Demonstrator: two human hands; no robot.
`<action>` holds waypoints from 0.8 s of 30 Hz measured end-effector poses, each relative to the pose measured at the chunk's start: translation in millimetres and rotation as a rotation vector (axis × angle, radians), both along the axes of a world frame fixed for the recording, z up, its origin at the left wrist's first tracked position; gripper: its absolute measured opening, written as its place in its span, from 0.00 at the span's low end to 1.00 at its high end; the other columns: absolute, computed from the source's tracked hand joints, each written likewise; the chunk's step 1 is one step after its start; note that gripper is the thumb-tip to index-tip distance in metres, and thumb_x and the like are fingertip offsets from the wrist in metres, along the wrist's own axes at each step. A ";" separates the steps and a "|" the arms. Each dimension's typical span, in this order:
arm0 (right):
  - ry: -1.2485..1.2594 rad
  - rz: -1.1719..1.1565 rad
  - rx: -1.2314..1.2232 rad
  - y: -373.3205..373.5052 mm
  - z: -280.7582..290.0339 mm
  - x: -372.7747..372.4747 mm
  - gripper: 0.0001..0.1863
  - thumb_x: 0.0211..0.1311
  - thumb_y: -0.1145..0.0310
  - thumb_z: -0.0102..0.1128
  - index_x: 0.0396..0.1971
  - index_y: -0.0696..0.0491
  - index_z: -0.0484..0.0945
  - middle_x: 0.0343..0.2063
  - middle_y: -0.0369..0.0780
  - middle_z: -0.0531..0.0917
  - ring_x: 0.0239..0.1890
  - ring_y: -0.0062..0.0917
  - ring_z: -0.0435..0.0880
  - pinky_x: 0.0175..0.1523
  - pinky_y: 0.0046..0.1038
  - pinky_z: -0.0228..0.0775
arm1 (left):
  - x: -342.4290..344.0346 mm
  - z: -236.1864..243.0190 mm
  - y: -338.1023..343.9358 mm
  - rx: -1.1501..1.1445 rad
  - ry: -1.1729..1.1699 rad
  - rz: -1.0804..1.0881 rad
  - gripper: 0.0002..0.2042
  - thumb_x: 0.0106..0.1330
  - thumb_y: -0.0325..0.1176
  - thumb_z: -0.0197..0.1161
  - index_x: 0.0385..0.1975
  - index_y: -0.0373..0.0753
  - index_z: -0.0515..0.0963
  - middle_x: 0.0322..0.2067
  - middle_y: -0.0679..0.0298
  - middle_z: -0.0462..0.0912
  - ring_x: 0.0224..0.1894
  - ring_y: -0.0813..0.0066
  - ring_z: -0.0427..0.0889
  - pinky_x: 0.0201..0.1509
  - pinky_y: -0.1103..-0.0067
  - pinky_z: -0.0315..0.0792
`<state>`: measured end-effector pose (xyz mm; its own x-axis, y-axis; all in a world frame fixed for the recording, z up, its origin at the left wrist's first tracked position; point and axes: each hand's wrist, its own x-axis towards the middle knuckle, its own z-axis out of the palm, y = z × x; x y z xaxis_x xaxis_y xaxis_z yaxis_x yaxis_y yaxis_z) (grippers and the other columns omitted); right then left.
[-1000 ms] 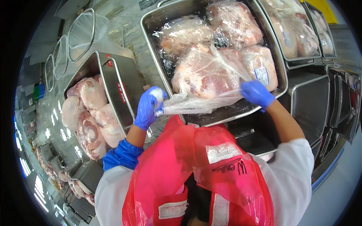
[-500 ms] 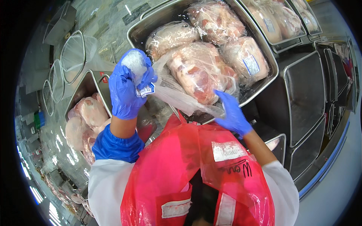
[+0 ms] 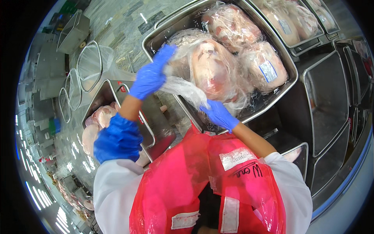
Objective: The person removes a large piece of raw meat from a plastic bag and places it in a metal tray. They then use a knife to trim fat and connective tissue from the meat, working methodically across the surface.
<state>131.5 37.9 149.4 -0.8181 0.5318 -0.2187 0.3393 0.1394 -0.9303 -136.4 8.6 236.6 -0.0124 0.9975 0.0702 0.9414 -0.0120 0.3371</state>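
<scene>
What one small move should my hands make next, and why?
Perhaps draw the bag end a little tauter with your left hand: that end runs between both hands, your right hand seems to pinch it, and the film around the meat looks loose.

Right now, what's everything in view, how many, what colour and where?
Clear plastic: one strip, whitish, between hands
Large tub: one, grey, upper centre
Bagged meat: at least three, pinkish, inside it
Left tub: one, grey, beyond left forearm
Meat pieces: several, pinkish, in left tub
Hoops: three, silver, upper left
Other tubs: several, grey, mostly right
Floor: one, grey, upper left
Apron: one, red, lower centre
Sleeves: two, white, bottom
Oversleeve: one, blue, left forearm
Left hand: one, blue-gloved, by plastic
Right hand: one, blue-gloved, gripping plastic
</scene>
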 end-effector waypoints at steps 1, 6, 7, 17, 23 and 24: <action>-0.052 0.054 0.070 5.1 10.3 11.4 0.13 0.59 0.63 0.52 0.36 0.58 0.75 0.26 0.45 0.78 0.29 0.29 0.76 0.37 0.31 0.66 | 7.1 -23.5 4.9 -0.186 0.042 -0.063 0.32 0.56 0.30 0.52 0.63 0.51 0.53 0.63 0.60 0.56 0.55 0.63 0.70 0.47 0.73 0.71; -0.048 -0.141 0.012 50.2 92.4 69.5 0.09 0.56 0.68 0.54 0.33 0.57 0.76 0.22 0.38 0.76 0.26 0.22 0.72 0.34 0.24 0.65 | 83.5 -101.1 3.7 -0.358 -0.354 -0.187 0.34 0.54 0.34 0.54 0.63 0.54 0.52 0.59 0.55 0.62 0.44 0.55 0.77 0.46 0.69 0.71; -0.031 -0.195 0.013 53.3 99.9 75.9 0.08 0.56 0.69 0.54 0.33 0.57 0.77 0.22 0.38 0.76 0.26 0.21 0.72 0.34 0.24 0.65 | 104.2 -99.9 3.7 -0.422 -0.449 -0.129 0.32 0.53 0.33 0.54 0.62 0.51 0.56 0.56 0.53 0.66 0.41 0.54 0.77 0.45 0.69 0.71; -0.199 -0.058 0.231 71.0 51.4 91.0 0.29 0.46 0.66 0.59 0.52 0.54 0.65 0.48 0.48 0.69 0.52 0.42 0.69 0.53 0.36 0.63 | 90.2 -134.4 -8.7 -0.181 -0.347 0.085 0.15 0.45 0.31 0.56 0.35 0.35 0.76 0.34 0.51 0.78 0.37 0.52 0.76 0.44 0.67 0.71; -0.153 0.123 0.995 116.5 -61.7 30.8 0.31 0.38 0.67 0.62 0.49 0.52 0.69 0.46 0.47 0.72 0.50 0.40 0.71 0.51 0.37 0.64 | 107.0 -81.9 24.6 -0.053 -0.368 -0.036 0.14 0.44 0.34 0.57 0.32 0.37 0.75 0.30 0.53 0.77 0.33 0.52 0.76 0.38 0.66 0.71; -0.205 0.193 0.860 112.3 -78.3 26.0 0.27 0.38 0.67 0.61 0.46 0.52 0.71 0.43 0.46 0.74 0.47 0.39 0.72 0.49 0.37 0.65 | 112.3 -78.7 25.8 -0.078 -0.381 -0.054 0.14 0.44 0.34 0.57 0.32 0.37 0.75 0.30 0.53 0.77 0.32 0.52 0.76 0.37 0.66 0.71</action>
